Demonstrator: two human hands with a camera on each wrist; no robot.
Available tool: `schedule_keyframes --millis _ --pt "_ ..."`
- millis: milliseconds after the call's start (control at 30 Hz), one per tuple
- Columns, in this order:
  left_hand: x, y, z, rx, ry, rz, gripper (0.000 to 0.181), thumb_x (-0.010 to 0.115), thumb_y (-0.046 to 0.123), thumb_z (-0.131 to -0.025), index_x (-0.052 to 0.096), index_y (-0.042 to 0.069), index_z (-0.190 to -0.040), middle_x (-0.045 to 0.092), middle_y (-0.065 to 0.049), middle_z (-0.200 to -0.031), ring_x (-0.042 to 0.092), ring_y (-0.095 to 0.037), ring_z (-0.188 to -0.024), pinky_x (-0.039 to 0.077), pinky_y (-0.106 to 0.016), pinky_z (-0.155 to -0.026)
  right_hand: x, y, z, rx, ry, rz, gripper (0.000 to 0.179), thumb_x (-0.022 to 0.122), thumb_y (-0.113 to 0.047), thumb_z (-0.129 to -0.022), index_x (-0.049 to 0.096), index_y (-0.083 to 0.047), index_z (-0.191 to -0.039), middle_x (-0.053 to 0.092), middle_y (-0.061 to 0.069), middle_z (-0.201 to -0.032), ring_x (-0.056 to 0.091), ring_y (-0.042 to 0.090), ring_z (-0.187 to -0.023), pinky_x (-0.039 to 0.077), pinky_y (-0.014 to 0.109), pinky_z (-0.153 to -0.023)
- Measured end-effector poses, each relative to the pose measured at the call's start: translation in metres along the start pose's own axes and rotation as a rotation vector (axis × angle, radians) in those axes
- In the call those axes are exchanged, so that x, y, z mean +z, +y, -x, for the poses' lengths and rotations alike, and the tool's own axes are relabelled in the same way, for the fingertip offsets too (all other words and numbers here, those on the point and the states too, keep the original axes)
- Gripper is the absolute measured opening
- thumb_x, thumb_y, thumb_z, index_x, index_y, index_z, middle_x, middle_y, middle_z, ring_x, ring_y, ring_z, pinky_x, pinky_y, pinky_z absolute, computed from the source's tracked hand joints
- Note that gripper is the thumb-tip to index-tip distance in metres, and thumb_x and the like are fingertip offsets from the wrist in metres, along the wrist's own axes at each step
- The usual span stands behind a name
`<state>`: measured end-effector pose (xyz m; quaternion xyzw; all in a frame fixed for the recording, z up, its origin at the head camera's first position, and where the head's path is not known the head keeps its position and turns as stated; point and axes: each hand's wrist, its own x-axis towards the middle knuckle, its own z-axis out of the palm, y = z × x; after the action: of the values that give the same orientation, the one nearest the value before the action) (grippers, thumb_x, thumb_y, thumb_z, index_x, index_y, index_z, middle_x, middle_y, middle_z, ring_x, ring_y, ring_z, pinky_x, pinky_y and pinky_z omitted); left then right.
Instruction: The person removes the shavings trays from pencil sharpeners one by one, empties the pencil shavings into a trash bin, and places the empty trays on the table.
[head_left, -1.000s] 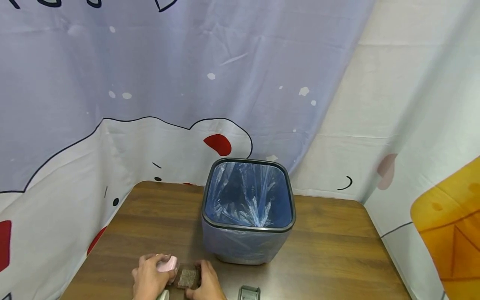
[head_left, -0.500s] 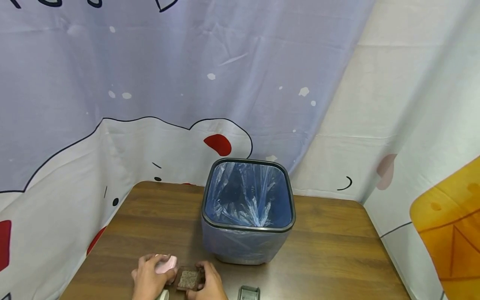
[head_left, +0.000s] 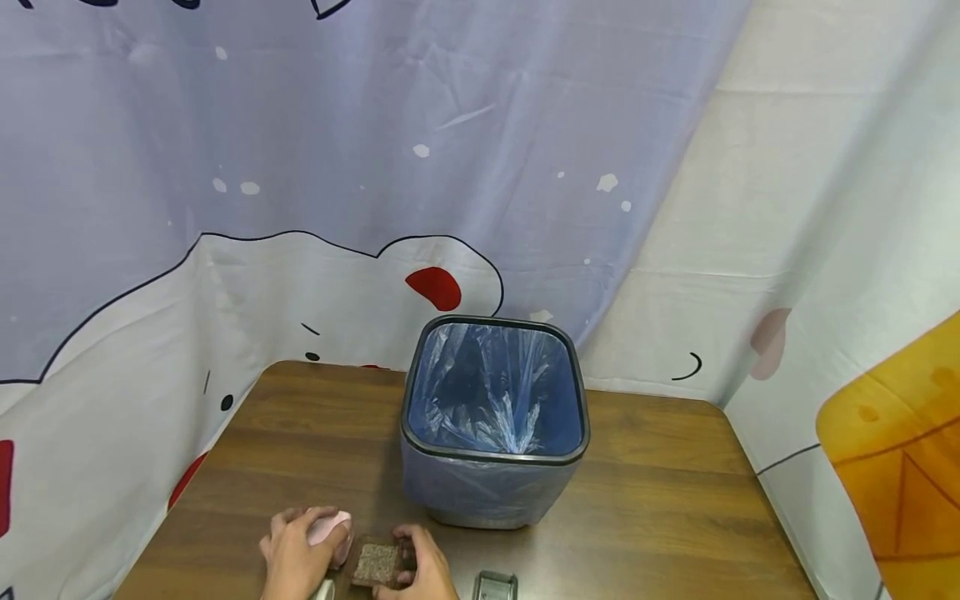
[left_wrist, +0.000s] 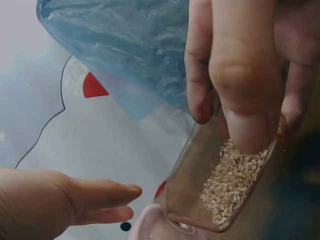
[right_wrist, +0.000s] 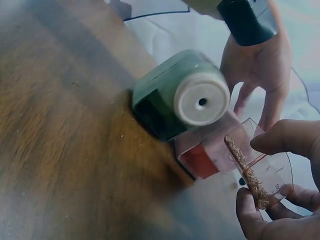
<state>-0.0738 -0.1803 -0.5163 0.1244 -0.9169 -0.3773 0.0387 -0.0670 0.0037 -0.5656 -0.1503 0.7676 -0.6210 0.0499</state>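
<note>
My left hand (head_left: 296,554) grips the pink pencil sharpener (head_left: 322,530), its fingers around the body. In the right wrist view, this sharpener (right_wrist: 202,157) stands beside a green pencil sharpener (right_wrist: 167,90) with a white ring and a dark pencil hole. My right hand (head_left: 422,568) pinches a clear brownish shavings drawer (head_left: 358,581) between thumb and fingers, just right of the pink sharpener. Pale pencil shavings (left_wrist: 227,187) lie in the drawer, and the right hand's nearest digit touches them in the left wrist view. Mostly out of the head view is the green sharpener (head_left: 326,591).
Behind the hands stands a blue bin (head_left: 487,492) with a dark rim and a clear plastic liner. A small green clear drawer (head_left: 495,587) lies at the table's front. Shavings specks dot the wooden table (right_wrist: 65,150). A printed curtain (head_left: 450,125) hangs behind.
My right hand and the shavings drawer have shifted slightly, and the drawer's inside shows more fully. The left hand stays at the pink sharpener. The head view has moved a little.
</note>
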Motion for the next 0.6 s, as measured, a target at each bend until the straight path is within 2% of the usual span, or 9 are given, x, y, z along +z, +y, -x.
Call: schedule_keyframes --millis 100,167,300,433,600 --pt "-0.002 0.004 0.001 0.011 0.049 0.025 0.033 0.067 0.024 -0.080 0.065 0.002 -0.105 0.042 -0.035 -0.120 0.030 -0.050 -0.111 0.021 -0.057 -0.087 -0.002 -0.006 0.002 -0.010 -0.005 -0.055 0.058 0.078 -0.005 -0.061 0.052 -0.011 -0.112 0.055 0.008 -0.103 0.053 0.005 -0.087 0.050 0.020 -0.064" --pt "-0.002 0.007 0.002 0.036 0.107 0.047 0.029 0.068 0.020 -0.080 0.066 0.002 -0.103 0.046 -0.034 -0.118 0.033 -0.048 -0.112 0.022 -0.056 -0.088 -0.003 -0.010 0.003 0.000 -0.008 -0.087 0.057 0.078 -0.004 -0.062 0.052 -0.011 -0.113 0.054 0.010 -0.105 0.054 0.006 -0.088 0.051 0.020 -0.065" --pt "-0.004 0.014 0.003 0.056 0.190 0.101 0.026 0.069 0.021 -0.080 0.068 0.006 -0.101 0.052 -0.027 -0.115 0.043 -0.046 -0.109 0.030 -0.054 -0.089 -0.008 -0.017 0.006 0.005 -0.017 -0.125 0.058 0.077 -0.003 -0.063 0.052 -0.010 -0.114 0.053 0.014 -0.107 0.055 0.007 -0.090 0.051 0.020 -0.066" --pt "-0.005 0.018 0.002 0.031 0.165 0.126 0.030 0.065 0.031 -0.085 0.067 0.010 -0.106 0.059 -0.016 -0.111 0.055 -0.035 -0.102 0.041 -0.049 -0.084 -0.013 -0.024 0.010 0.007 -0.029 -0.162 0.058 0.078 -0.003 -0.064 0.051 -0.007 -0.116 0.052 0.017 -0.111 0.054 0.009 -0.091 0.050 0.021 -0.067" --pt "-0.003 0.021 0.002 -0.016 0.101 0.155 0.037 0.059 0.043 -0.086 0.065 0.014 -0.109 0.064 -0.008 -0.105 0.061 -0.024 -0.094 0.046 -0.042 -0.082 -0.021 -0.030 0.016 -0.022 -0.042 -0.185 0.060 0.078 -0.001 -0.064 0.050 -0.001 -0.117 0.051 0.013 -0.111 0.050 0.007 -0.090 0.050 0.021 -0.067"
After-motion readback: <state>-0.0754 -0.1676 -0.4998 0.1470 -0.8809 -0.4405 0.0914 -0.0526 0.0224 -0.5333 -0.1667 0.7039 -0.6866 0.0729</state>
